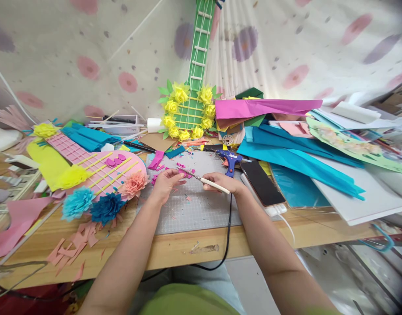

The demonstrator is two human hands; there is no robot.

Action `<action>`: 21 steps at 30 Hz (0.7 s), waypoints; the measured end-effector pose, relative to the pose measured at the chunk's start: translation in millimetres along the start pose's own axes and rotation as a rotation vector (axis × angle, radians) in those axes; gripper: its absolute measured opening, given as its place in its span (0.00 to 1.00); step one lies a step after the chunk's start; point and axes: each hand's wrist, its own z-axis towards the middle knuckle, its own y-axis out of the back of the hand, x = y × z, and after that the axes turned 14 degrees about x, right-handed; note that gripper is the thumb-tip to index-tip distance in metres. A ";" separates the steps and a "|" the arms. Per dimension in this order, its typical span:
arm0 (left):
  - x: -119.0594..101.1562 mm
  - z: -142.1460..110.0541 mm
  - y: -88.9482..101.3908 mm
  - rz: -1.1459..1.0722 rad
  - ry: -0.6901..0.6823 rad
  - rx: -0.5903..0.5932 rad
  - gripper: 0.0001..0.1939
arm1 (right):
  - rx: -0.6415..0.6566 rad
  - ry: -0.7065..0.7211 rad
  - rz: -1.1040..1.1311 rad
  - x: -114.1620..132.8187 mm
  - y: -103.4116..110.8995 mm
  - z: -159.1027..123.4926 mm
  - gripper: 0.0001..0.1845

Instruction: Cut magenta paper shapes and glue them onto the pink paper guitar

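1. Nearest the camera is one green shirt (187, 301), with two bare forearms reaching forward over one wooden table (174, 253).
2. One magenta paper piece (187, 173) is over the cutting mat, pinched in the fingertips of the left hand (167, 183).
3. One white-handled metal tool (215, 185) is grasped by the right hand (224, 180), its tip meeting the paper; I cannot tell how its blades stand.
4. Beneath both hands lies one grey cutting mat (190, 214), strewn with magenta scraps too small to count.
5. Just beyond the right hand: one blue glue gun (231, 162). To its right, one dark phone (263, 181).
6. To the left, one pink paper guitar (104, 173) bears five large flowers: two yellow, one light blue, one dark blue, one coral. Three magenta petals (114, 162) lie on it.
7. Behind, one green guitar (188, 114) stands upright, with about nine yellow flowers.
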 end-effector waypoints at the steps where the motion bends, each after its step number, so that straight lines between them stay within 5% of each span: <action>1: 0.4 0.3 1.5 0.002 0.003 0.011 0.13 | 0.001 -0.010 -0.006 -0.4 0.4 -0.1 0.22; 13: -3.2 -1.8 9.2 0.067 0.031 0.080 0.13 | 0.008 -0.064 -0.065 -2.4 2.9 -2.5 0.22; 17: 0.4 -1.1 11.5 0.116 0.038 0.074 0.14 | -0.100 -0.050 -0.055 -0.8 6.0 -8.0 0.22; 21: 1.0 -1.0 10.2 0.141 -0.029 0.051 0.14 | -0.245 -0.043 -0.284 -0.3 6.1 -7.2 0.23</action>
